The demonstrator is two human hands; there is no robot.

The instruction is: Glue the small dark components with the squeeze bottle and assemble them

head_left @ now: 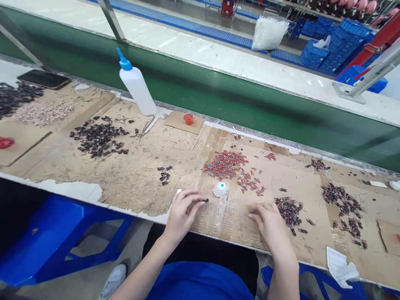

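My left hand (185,206) is over the cardboard, its thumb and fingers pinching a small black part (206,200). A small translucent round container (220,189) with a blue spot on top stands just beyond those fingertips. My right hand (268,220) is closed with thumb and finger together, low over the cardboard; anything between them is too small to make out. Beside it lies a heap of black-and-red parts (288,211). Farther back is a heap of small red parts (227,164). A few loose black parts (164,175) lie left of my left hand.
Cardboard sheets (140,163) cover the bench. A white squeeze bottle (138,89) stands at the back, near a red cap-like cup (188,119). A heap of black parts (100,138) lies left, more black-and-red parts (343,200) right. Behind runs a green belt (204,95).
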